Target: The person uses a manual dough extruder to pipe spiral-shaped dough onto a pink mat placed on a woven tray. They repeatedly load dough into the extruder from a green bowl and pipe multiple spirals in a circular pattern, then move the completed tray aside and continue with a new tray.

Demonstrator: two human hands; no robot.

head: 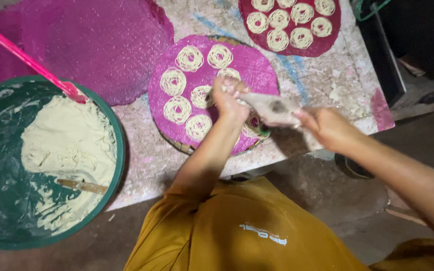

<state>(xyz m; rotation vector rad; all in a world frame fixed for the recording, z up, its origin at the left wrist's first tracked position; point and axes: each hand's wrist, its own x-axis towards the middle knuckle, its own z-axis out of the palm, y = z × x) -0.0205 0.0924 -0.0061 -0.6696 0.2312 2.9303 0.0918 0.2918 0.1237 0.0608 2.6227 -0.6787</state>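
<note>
At the centre of the frame the left hand (228,98) pinches the narrow tip of a cloth piping bag (272,108), fingers pressed together around it, just above a round pink mat (257,68). The right hand (327,128), right of centre, has its fingers clenched around the bag's wide end. Coils of pale dough (189,58) lie in a ring on the mat, which rests on a woven tray (184,147) on the flour-dusted desk (327,75). At the top of the frame a dark red mat (290,49) carries more coils. At lower left a green basin (6,200) holds pale dough, with a pink spatula (31,62) leaning on its rim.
</note>
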